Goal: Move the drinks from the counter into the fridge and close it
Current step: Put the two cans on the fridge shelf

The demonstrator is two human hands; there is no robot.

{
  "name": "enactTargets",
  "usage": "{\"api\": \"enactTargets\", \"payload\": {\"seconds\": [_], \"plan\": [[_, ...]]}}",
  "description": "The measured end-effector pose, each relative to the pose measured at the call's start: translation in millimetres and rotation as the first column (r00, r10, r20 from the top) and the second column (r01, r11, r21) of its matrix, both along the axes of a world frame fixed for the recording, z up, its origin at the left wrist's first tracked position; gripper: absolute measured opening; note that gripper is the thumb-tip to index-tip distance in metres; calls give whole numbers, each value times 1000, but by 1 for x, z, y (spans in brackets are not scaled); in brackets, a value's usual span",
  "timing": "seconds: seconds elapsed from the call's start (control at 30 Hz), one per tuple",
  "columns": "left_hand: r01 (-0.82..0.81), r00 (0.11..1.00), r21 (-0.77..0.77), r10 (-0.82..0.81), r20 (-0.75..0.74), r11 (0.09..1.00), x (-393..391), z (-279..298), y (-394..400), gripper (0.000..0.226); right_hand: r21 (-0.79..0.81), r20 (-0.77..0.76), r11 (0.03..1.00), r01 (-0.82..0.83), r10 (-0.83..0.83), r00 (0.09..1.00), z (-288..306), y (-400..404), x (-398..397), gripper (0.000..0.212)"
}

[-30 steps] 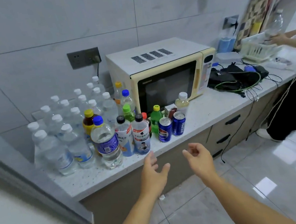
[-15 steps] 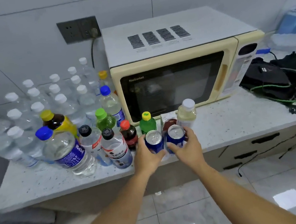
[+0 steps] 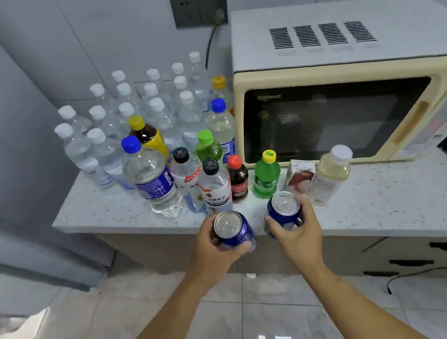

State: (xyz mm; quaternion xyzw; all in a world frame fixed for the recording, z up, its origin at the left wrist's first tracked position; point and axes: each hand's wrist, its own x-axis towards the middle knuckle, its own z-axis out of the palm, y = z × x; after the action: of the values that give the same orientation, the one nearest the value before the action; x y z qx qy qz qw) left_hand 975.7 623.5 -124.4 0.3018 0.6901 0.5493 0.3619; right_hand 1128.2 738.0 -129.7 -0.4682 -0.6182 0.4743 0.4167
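Each hand grasps one blue can: the left hand [image 3: 215, 248] has its fingers [image 3: 242, 248] wrapped round the wall of the left can [image 3: 231, 229], and the right hand [image 3: 300, 230] is clenched round the right can [image 3: 285, 212]. Both cans are upright, tabs up, held just above the front edge of the worktop [image 3: 377, 206], the left one already over the floor. The remaining drinks stand on the worktop: a large water bottle [image 3: 151, 179], a green bottle [image 3: 266, 176], a pale bottle [image 3: 331, 173], a carton [image 3: 301, 179] and a block of small water bottles [image 3: 129, 110] beside the microwave [image 3: 348, 90]. The fridge is not clearly in view. Handling judgement: the cans appear unopened, hence rigid and moderately heavy; the smooth metal wall may be slippery, and excess squeeze could dent it. Grip at mid-wall, keep upright, avoid shaking. The bottles are taller and likely to topple against neighbours; take each by the body below the shoulder, not by the cap. The carton is soft; hold it lightly by its flat sides
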Motion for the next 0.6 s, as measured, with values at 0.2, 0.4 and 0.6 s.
{"api": "enactTargets", "payload": {"seconds": [0.2, 0.4, 0.6], "plan": [[-224, 962, 59, 211, 171, 973, -49, 29, -150, 68, -39, -129, 963, -266, 259, 957, 22, -101, -70, 53], [-529, 813, 122, 460, 357, 840, -100, 48, -330, 48, -160, -216, 815, -557, 522, 825, 40, -263, -164, 53], [-732, 634, 40, 659, 404, 680, -150, 58, -504, 33, -327, -329, 634, -700, 618, 714, 51, -443, -263, 40]]}}
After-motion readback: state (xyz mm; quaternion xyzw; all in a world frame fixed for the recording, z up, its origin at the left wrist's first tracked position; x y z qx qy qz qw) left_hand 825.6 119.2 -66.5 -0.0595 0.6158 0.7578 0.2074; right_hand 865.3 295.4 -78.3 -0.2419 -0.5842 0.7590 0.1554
